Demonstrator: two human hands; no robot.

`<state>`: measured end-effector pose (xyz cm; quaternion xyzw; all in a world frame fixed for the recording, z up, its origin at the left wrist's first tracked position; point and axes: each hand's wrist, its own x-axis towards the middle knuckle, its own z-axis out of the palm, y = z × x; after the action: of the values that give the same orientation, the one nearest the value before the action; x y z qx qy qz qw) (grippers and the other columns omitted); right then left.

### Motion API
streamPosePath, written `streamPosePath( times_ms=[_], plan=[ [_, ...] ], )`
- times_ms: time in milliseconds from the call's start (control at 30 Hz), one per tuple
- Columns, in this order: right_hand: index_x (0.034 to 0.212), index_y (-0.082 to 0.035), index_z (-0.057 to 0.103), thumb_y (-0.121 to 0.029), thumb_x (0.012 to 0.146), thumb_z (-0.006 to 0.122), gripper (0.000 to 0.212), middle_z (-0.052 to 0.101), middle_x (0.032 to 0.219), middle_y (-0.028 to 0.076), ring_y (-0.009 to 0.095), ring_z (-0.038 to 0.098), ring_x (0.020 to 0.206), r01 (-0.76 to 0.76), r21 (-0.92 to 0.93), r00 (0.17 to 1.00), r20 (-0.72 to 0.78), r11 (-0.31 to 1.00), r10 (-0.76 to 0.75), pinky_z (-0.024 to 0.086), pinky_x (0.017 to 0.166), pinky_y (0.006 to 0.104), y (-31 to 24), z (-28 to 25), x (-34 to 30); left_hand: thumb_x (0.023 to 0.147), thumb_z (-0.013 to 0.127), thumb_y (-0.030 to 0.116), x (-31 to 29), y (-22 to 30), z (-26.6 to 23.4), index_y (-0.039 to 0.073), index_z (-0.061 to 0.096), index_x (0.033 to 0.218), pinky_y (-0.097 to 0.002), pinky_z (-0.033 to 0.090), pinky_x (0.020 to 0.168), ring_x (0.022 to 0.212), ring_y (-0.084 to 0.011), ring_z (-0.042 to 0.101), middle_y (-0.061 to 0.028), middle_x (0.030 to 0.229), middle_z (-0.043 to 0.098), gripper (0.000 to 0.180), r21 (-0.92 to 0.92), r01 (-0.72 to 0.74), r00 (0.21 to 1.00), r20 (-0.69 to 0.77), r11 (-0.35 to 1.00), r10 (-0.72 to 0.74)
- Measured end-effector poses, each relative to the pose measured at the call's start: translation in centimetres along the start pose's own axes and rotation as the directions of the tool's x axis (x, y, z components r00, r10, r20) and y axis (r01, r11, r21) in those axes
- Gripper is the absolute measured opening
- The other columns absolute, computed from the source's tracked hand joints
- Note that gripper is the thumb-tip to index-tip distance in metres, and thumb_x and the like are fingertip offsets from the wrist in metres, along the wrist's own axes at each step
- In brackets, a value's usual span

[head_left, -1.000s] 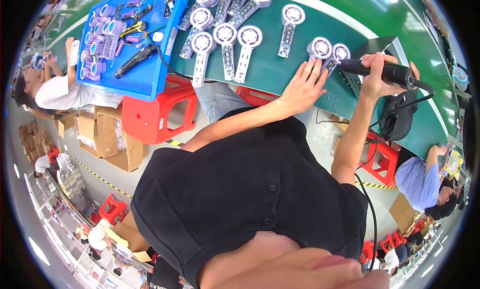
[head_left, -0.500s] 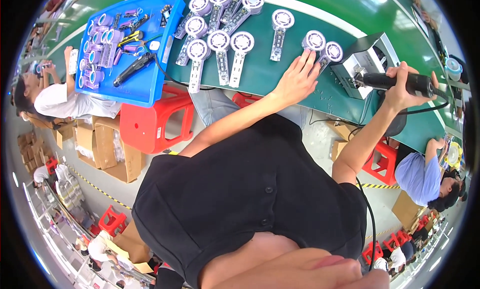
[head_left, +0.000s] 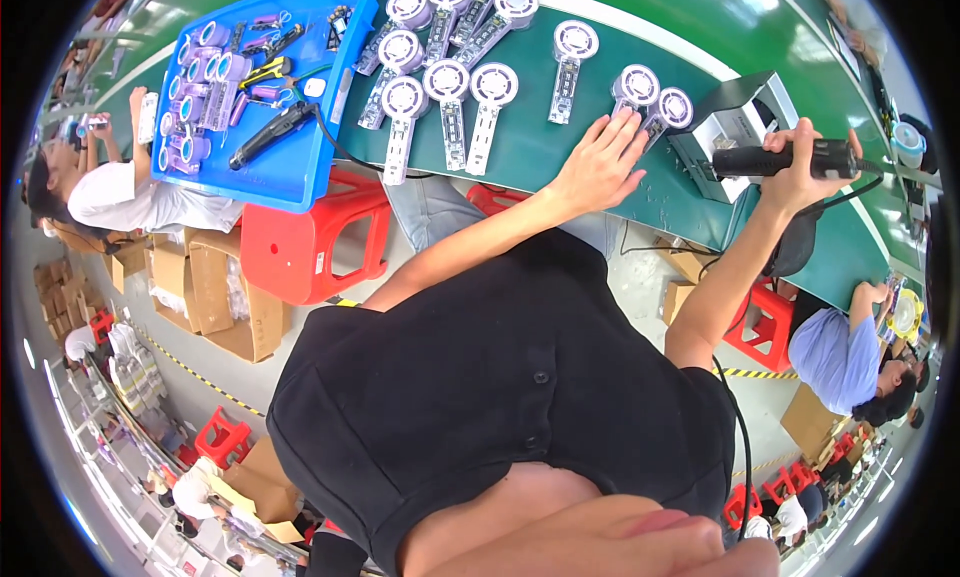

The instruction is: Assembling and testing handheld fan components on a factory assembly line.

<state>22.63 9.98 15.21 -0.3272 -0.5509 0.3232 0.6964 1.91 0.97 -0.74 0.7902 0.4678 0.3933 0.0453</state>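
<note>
My left hand (head_left: 600,167) lies with fingers stretched over the handle of a purple fan-shaped unit (head_left: 636,83) with a round white head. Its palm hides most of that handle. A second such unit (head_left: 675,107) sits close beside it, to the right. My right hand (head_left: 797,182) is wrapped round a black corded electric screwdriver (head_left: 745,161), held level with its front end pointing left, by an open grey-and-black box (head_left: 715,127). The screwdriver's bit cannot be made out. Further left, another unit (head_left: 566,77) lies alone, its circuit board exposed.
Several more fan-shaped units (head_left: 445,82) lie grouped on the green table (head_left: 520,147). A blue tray (head_left: 300,182) at left holds purple parts, pliers and a second black driver (head_left: 270,135). Small screws are scattered near the table's front edge. A red stool (head_left: 290,252) stands below the tray.
The screwdriver has shifted slightly left, and its metal tip, visible before by the box, no longer shows. My left hand has slid slightly down the unit's handle, its thumb now spread.
</note>
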Motion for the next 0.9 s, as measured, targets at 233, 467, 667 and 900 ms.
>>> streamPosePath(
  times_ms=[233, 467, 667, 900],
  plan=[
    [0.133, -0.012, 0.028, 0.011, 0.083, 0.069, 0.068, 0.065, 0.071, 0.015, 0.023, 0.062, 0.053, 0.145, 0.111, 0.988, 0.037, 0.983, -0.15, 0.057, 0.055, 0.0392, 1.3, 6.5, -1.6, 0.081, 0.071, 0.024, 0.5, 0.0, 0.1, -0.006, 0.055, 0.125, -0.0509, 0.042, 0.105, 0.131, -0.0392, 0.048, -0.0267, 0.135, 0.052, 0.055, 0.03, -0.033, 0.999, -0.04, 0.999, 0.034],
    [0.131, -0.009, 0.028, 0.009, 0.083, 0.071, 0.067, 0.064, 0.069, 0.014, 0.019, 0.062, 0.053, 0.186, -0.053, 0.974, 0.144, 0.981, -0.177, 0.057, 0.057, 0.0342, 2.5, 7.2, -1.7, 0.079, 0.074, 0.021, 0.6, 0.3, -0.1, -0.006, 0.056, 0.126, -0.0493, 0.043, 0.104, 0.128, -0.0401, 0.05, -0.0255, 0.133, 0.053, 0.057, 0.044, -0.016, 1.0, -0.024, 0.999, 0.017],
    [0.131, -0.011, 0.028, 0.01, 0.085, 0.069, 0.064, 0.065, 0.072, 0.015, 0.022, 0.06, 0.053, 0.174, -0.056, 0.972, 0.168, 0.983, -0.163, 0.056, 0.057, 0.0392, 2.9, 7.5, -2.1, 0.078, 0.073, 0.02, 0.6, 0.4, 0.0, -0.006, 0.058, 0.124, -0.0489, 0.044, 0.103, 0.128, -0.0396, 0.05, -0.0253, 0.133, 0.054, 0.054, 0.066, -0.023, 0.999, -0.021, 0.998, 0.024],
    [0.13, -0.009, 0.028, 0.011, 0.083, 0.071, 0.067, 0.065, 0.074, 0.014, 0.018, 0.062, 0.055, 0.186, -0.036, 0.966, 0.19, 0.982, -0.176, 0.056, 0.056, 0.0309, 4.5, 8.3, -2.9, 0.078, 0.073, 0.019, 0.2, -0.3, 0.1, -0.006, 0.061, 0.121, -0.0482, 0.045, 0.101, 0.128, -0.0389, 0.051, -0.0254, 0.132, 0.055, 0.052, 0.087, 0.0, 0.999, -0.033, 0.996, 0.003]
  ],
)
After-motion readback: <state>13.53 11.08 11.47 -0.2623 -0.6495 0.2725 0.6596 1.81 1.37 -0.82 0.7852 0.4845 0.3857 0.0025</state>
